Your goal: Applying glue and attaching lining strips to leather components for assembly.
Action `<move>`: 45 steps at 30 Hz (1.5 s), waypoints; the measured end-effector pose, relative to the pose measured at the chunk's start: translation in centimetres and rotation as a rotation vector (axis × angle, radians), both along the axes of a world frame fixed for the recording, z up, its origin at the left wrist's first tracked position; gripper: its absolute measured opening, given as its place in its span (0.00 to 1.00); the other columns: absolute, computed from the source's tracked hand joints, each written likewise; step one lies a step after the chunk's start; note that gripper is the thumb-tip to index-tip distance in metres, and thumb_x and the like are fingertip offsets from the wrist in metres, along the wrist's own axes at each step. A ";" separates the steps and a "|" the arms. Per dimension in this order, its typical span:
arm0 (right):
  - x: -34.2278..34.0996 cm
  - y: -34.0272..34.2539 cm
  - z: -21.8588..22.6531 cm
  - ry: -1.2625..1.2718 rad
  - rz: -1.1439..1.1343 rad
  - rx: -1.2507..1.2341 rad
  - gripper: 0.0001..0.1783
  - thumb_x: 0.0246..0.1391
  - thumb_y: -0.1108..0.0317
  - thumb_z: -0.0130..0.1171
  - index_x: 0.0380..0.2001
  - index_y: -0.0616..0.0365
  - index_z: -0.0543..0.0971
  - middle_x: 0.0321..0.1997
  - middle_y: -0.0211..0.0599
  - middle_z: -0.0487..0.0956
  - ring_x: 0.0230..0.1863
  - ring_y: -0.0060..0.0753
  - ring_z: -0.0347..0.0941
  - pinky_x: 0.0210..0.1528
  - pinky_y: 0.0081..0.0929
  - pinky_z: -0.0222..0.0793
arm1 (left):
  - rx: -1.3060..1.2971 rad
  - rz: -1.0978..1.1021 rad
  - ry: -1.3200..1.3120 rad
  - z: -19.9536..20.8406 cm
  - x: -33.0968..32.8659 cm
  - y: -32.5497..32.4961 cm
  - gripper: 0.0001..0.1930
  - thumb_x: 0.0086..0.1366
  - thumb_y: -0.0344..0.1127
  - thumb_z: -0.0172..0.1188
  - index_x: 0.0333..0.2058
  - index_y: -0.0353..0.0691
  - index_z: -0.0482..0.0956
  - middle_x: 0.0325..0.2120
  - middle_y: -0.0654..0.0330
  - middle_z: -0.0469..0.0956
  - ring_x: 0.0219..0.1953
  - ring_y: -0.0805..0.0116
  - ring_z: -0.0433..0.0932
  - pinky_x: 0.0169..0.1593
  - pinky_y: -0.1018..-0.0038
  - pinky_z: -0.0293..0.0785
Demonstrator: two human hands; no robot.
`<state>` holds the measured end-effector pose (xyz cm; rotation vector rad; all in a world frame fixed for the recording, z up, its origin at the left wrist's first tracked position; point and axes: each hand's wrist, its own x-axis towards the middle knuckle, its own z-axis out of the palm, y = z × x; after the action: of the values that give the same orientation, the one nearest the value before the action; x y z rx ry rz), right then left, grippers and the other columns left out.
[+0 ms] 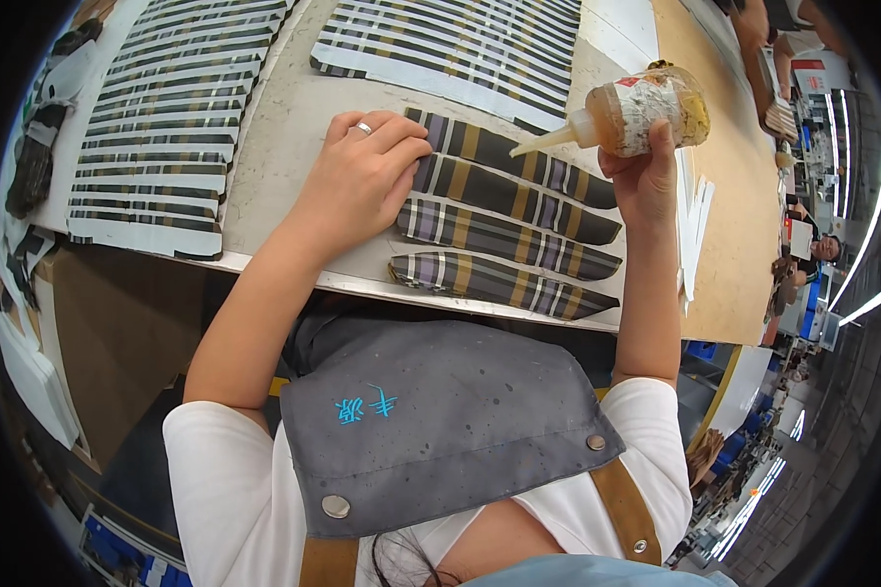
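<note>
Several plaid strips in black, tan, white and lilac lie side by side near the table's front edge, each tapering at its right end. My left hand, with a ring on one finger, is curled over the left ends of the farther strips; its fingertips pinch or press there, and the thumb is partly hidden. A squeeze bottle of amber liquid is gripped in my right hand. Tilted on its side above the strips, it points its long translucent nozzle left and down over the farthest strip.
A stack of plaid pieces with white bands covers the table's left. Another plaid batch lies beyond my hands. White paper strips rest right of my forearm, on a tan board. Other people are at the far right.
</note>
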<state>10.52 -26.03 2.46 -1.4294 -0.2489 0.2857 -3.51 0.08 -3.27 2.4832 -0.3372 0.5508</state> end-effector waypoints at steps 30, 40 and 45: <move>-1.8 4.7 0.4 -0.221 0.158 -0.193 0.33 0.47 0.61 0.69 0.49 0.64 0.62 0.38 0.41 0.76 0.30 0.28 0.77 0.25 0.20 0.75 | 0.009 0.002 0.007 -0.1 0.0 0.1 0.08 0.56 0.26 0.58 0.36 0.41 0.77 0.40 0.64 0.77 0.47 0.65 0.74 0.56 0.66 0.57; -2.2 5.9 0.4 -0.371 0.144 -0.248 0.25 0.50 0.64 0.67 0.45 0.66 0.69 0.36 0.42 0.78 0.29 0.29 0.78 0.26 0.22 0.75 | 0.010 0.004 0.010 0.0 0.1 0.1 0.08 0.55 0.25 0.58 0.35 0.40 0.77 0.40 0.64 0.77 0.47 0.65 0.74 0.54 0.66 0.59; -1.8 4.6 -0.7 -0.362 0.166 -0.267 0.26 0.47 0.69 0.69 0.46 0.66 0.69 0.37 0.41 0.79 0.35 0.30 0.78 0.29 0.22 0.77 | 0.006 -0.005 0.012 0.1 0.1 0.1 0.08 0.56 0.25 0.58 0.35 0.40 0.77 0.40 0.64 0.76 0.46 0.65 0.74 0.54 0.67 0.59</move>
<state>8.71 -21.39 1.75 -1.7253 -0.6466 0.1985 -3.36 0.17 -3.21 2.4902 -0.3406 0.5339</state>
